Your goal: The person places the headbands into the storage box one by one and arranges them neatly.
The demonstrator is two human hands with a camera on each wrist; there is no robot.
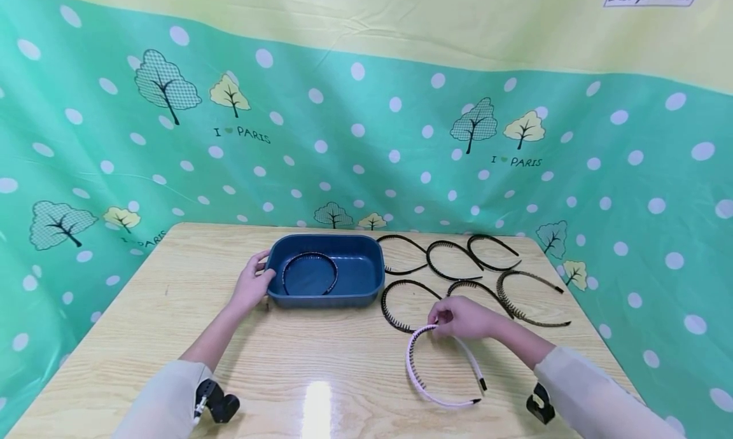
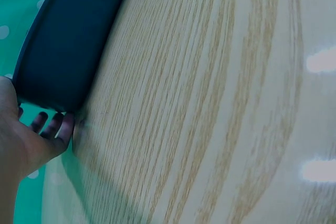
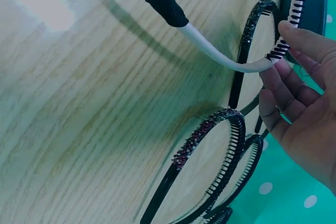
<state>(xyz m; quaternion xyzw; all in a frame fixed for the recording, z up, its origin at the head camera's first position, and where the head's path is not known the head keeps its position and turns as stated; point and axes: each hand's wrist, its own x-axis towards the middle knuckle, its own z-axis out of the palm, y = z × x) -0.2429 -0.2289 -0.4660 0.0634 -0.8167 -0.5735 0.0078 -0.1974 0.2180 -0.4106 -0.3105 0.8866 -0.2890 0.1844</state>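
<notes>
My left hand (image 1: 252,286) grips the left end of a dark blue plastic basin (image 1: 326,301), thumb at the rim and fingers against the outer wall. One black headband (image 1: 310,254) lies inside the basin. In the left wrist view, fingertips (image 2: 65,129) touch the basin's lower end. My right hand (image 1: 465,318) pinches a white, toothed headband (image 1: 410,362) by its curved top, between thumb and fingers. Its black-tipped ends point toward the front of the table. The right wrist view shows this white headband (image 3: 220,59) held above the tabletop.
Right of the basin lie several dark headbands, among them a black one (image 1: 385,302) near the right hand and a brown-patterned one (image 1: 506,302) farther right. The wooden table (image 1: 275,369) meets a green dotted curtain (image 1: 355,172) behind. Light glares off the front.
</notes>
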